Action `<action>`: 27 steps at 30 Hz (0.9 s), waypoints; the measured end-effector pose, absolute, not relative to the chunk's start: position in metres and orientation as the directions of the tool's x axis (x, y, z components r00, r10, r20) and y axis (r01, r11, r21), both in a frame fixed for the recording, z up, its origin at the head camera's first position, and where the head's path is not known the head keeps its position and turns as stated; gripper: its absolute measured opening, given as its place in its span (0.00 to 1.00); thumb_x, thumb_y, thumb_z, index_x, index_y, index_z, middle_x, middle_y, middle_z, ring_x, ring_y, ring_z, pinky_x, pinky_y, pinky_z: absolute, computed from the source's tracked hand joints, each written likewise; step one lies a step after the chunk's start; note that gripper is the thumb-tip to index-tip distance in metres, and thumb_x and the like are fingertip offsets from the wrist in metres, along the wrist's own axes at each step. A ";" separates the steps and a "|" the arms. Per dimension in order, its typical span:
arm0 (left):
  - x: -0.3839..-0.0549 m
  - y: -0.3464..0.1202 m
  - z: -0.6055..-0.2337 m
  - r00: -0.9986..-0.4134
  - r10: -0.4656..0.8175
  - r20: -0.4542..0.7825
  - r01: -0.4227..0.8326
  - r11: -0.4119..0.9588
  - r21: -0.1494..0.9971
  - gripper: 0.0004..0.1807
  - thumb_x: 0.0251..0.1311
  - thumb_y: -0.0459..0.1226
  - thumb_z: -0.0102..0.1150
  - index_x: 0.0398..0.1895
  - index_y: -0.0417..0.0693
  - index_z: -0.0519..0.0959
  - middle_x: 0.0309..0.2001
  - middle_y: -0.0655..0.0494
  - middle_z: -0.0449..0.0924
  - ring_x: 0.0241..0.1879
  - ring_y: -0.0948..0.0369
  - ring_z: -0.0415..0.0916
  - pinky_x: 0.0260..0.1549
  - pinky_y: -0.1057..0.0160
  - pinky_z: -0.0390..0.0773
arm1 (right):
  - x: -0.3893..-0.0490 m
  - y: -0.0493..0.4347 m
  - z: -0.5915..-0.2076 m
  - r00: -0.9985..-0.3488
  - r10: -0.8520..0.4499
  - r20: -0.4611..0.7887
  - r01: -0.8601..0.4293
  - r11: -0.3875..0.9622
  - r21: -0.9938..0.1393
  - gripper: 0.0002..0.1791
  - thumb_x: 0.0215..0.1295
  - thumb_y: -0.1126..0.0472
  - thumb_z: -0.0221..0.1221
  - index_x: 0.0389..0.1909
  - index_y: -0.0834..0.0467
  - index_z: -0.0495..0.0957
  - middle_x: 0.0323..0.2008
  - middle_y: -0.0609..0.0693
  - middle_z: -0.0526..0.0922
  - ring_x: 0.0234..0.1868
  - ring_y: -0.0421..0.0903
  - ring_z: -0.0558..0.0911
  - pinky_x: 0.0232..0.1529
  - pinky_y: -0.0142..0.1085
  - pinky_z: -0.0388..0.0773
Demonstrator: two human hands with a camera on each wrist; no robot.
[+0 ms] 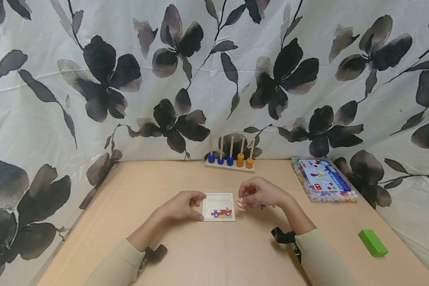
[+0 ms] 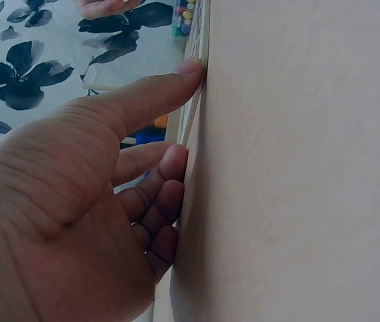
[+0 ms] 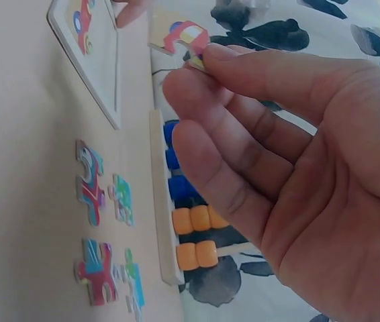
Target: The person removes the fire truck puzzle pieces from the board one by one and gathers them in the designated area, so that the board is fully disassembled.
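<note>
Table [image 1: 207, 254]: tan, flat, backed by a flowered curtain [image 1: 93, 79].

Bead box [image 1: 323, 179]: clear, lidded, far right; well apart from the hands.

Peg rack [image 1: 230, 159]: wooden base at the back edge, blue and orange beads on upright pegs.

Tray [image 1: 219, 206]: shallow square puzzle frame lying flat at centre, a red car picture along its near edge. Judged light and stiff. Left hand [image 1: 181, 205] steadies it, thumb and fingers [image 2: 170, 161] pressed to its left rim, fingers fairly straight, not wrapped round it.

Block [image 1: 373, 242]: green, long axis running towards the near right.

Loose pieces [image 3: 106, 228]: four or so, flat on the table right of the tray (colours mixed; pictures unclear).

Piece [image 3: 178, 37]: held just right of the tray, off the table, in the right hand [image 1: 259, 192], thumb and forefinger closed on one edge. Judged thin, light, rigid card or wood, best pinched by the edges, tabs left free. Its face looks tilted towards the tray; no clear long axis.
</note>
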State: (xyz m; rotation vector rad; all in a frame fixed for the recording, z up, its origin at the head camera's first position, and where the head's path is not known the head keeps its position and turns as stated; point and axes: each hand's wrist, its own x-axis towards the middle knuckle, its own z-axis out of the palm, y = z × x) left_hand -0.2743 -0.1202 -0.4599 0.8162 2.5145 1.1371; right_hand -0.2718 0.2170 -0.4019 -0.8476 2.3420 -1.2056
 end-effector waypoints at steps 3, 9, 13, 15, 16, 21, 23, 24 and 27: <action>-0.274 -0.121 -0.461 -0.810 0.586 -0.018 0.377 0.545 0.749 0.39 0.46 0.39 0.84 0.63 0.40 0.79 0.40 0.53 0.78 0.41 0.57 0.72 0.41 0.66 0.71 | -0.271 0.220 -0.400 -0.742 -0.668 -0.057 -0.355 0.464 -0.812 0.02 0.68 0.69 0.64 0.39 0.63 0.83 0.29 0.63 0.85 0.24 0.51 0.80 0.21 0.35 0.75; -0.274 -0.121 -0.462 -0.812 0.584 -0.020 0.380 0.554 0.741 0.38 0.47 0.39 0.84 0.63 0.41 0.79 0.40 0.54 0.78 0.41 0.58 0.72 0.42 0.65 0.71 | -0.273 0.227 -0.400 -0.734 -0.676 -0.067 -0.365 0.476 -0.800 0.02 0.66 0.69 0.67 0.36 0.62 0.83 0.27 0.52 0.85 0.24 0.39 0.75 0.24 0.30 0.72; -0.275 -0.121 -0.461 -0.809 0.588 -0.018 0.384 0.552 0.740 0.38 0.46 0.39 0.84 0.63 0.41 0.79 0.40 0.54 0.78 0.40 0.58 0.72 0.42 0.65 0.70 | -0.275 0.231 -0.402 -0.739 -0.666 -0.103 -0.336 0.497 -0.800 0.03 0.64 0.72 0.66 0.35 0.63 0.83 0.26 0.50 0.84 0.24 0.43 0.76 0.23 0.33 0.74; -0.275 -0.121 -0.461 -0.809 0.587 -0.019 0.382 0.551 0.742 0.38 0.46 0.39 0.84 0.63 0.41 0.79 0.39 0.54 0.78 0.40 0.58 0.72 0.41 0.65 0.70 | -0.276 0.232 -0.404 -0.739 -0.662 -0.126 -0.319 0.509 -0.800 0.04 0.62 0.74 0.65 0.35 0.63 0.84 0.25 0.49 0.85 0.24 0.46 0.76 0.24 0.35 0.75; -0.275 -0.121 -0.461 -0.809 0.587 -0.019 0.384 0.553 0.740 0.38 0.46 0.38 0.84 0.62 0.41 0.79 0.39 0.54 0.78 0.40 0.58 0.72 0.41 0.65 0.70 | -0.276 0.233 -0.405 -0.737 -0.662 -0.137 -0.313 0.514 -0.799 0.05 0.62 0.75 0.64 0.36 0.64 0.84 0.25 0.49 0.84 0.24 0.48 0.76 0.23 0.35 0.75; -0.276 -0.121 -0.462 -0.811 0.585 -0.021 0.381 0.555 0.739 0.37 0.46 0.39 0.84 0.62 0.42 0.79 0.40 0.55 0.77 0.41 0.58 0.71 0.42 0.65 0.70 | -0.277 0.235 -0.409 -0.725 -0.666 -0.176 -0.297 0.533 -0.792 0.05 0.60 0.75 0.63 0.36 0.65 0.84 0.23 0.51 0.83 0.23 0.57 0.76 0.22 0.33 0.70; -0.277 -0.121 -0.463 -0.811 0.584 -0.020 0.379 0.553 0.742 0.37 0.46 0.40 0.84 0.62 0.41 0.79 0.40 0.55 0.77 0.41 0.58 0.71 0.42 0.65 0.70 | -0.278 0.235 -0.412 -0.723 -0.665 -0.187 -0.297 0.544 -0.785 0.05 0.61 0.75 0.64 0.36 0.65 0.84 0.23 0.51 0.83 0.24 0.57 0.76 0.22 0.32 0.69; -0.277 -0.121 -0.463 -0.812 0.584 -0.020 0.379 0.552 0.743 0.37 0.46 0.40 0.84 0.62 0.41 0.79 0.40 0.55 0.77 0.41 0.58 0.71 0.42 0.64 0.70 | -0.278 0.235 -0.413 -0.725 -0.661 -0.194 -0.296 0.553 -0.779 0.05 0.61 0.75 0.64 0.35 0.64 0.85 0.23 0.51 0.83 0.24 0.56 0.76 0.23 0.31 0.70; -0.277 -0.122 -0.463 -0.812 0.583 -0.021 0.379 0.555 0.741 0.38 0.46 0.40 0.84 0.62 0.42 0.79 0.40 0.56 0.77 0.41 0.58 0.71 0.42 0.64 0.70 | -0.279 0.235 -0.415 -0.725 -0.656 -0.209 -0.293 0.569 -0.768 0.06 0.61 0.75 0.64 0.35 0.63 0.85 0.24 0.50 0.84 0.25 0.52 0.77 0.25 0.32 0.71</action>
